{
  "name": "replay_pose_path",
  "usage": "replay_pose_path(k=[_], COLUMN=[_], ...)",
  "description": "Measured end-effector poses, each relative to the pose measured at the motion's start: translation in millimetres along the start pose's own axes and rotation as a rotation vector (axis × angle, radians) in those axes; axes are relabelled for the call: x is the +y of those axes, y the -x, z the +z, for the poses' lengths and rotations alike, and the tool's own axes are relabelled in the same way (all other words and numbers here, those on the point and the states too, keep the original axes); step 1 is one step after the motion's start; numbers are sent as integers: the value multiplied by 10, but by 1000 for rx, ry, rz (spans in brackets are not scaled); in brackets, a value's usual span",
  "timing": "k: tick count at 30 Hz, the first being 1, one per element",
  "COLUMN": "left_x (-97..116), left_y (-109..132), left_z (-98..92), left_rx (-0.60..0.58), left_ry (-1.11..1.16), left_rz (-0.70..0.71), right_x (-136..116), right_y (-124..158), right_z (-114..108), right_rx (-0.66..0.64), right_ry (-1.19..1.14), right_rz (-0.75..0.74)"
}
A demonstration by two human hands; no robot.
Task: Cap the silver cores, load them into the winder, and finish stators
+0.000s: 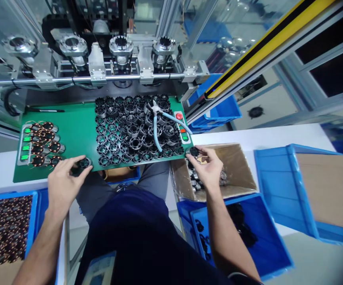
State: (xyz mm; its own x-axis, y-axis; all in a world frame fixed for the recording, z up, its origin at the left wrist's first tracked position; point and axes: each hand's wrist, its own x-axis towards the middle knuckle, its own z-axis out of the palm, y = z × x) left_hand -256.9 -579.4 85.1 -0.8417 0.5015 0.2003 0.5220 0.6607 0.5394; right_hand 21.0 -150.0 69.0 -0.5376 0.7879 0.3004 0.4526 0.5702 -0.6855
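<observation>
My left hand (67, 178) is closed on a metal stator core (85, 162) with a black rim, at the front edge of the green work plate (76, 130). Over the cardboard box (239, 170) at the right, my right hand (208, 164) pinches another stator core (194, 151), its black toothed end facing up. Between the hands stand rows of bare stator cores (135, 143), some stacked. Pliers with light blue handles (156, 134) lie across them. Left of these, several copper-wound stators (42, 148) lie in a group.
A machine with several stator holders (120, 45) stands behind the plate. Green and red buttons (179, 116) line the plate's right end. Blue bins (266, 233) stand at the right; a bin of wound stators (5, 225) is at the left. A pen (48, 110) lies at the back.
</observation>
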Motion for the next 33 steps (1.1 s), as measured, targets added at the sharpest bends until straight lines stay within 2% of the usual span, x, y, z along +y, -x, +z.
replay_pose_path(k=[5,8,13,16,18,20,23,26,27,29,31,33], left_x=[26,34,23,-12,-39,-55,-43,-28,-38,-96,-200,-335], left_y=[54,74,130,82,-58,-306,-856,-1567,-1830,-2378,-2909,-3362], left_z=[5,32,67,-12,-168,-416,-900,-1352,-1465,-1610,-1650,-1607], left_rx=[89,59,81,-19,-27,46,142,182,186,185,150,112], left_ry=[21,20,24,103,209,329,330,157,90,-74,-201,-220], left_rz=[-38,-32,-66,-144,-237,-287,-203,-10,47,134,98,18], right_x=[84,87,66,-16,-168,-439,-1090,-1942,-2235,-2792,-3277,-3663], right_y=[24,28,57,-22,-185,-442,-925,-1398,-1544,-1820,-2071,-2283], right_z=[23,41,85,27,-81,-226,-401,-334,-225,142,676,1297], right_rx=[42,24,26,12,55,125,161,15,-67,-237,-345,-459], right_ry=[25,22,44,37,24,1,-75,-138,-114,-85,-52,44], right_rz=[-6,-6,16,20,-2,-53,-264,-537,-613,-803,-880,-910])
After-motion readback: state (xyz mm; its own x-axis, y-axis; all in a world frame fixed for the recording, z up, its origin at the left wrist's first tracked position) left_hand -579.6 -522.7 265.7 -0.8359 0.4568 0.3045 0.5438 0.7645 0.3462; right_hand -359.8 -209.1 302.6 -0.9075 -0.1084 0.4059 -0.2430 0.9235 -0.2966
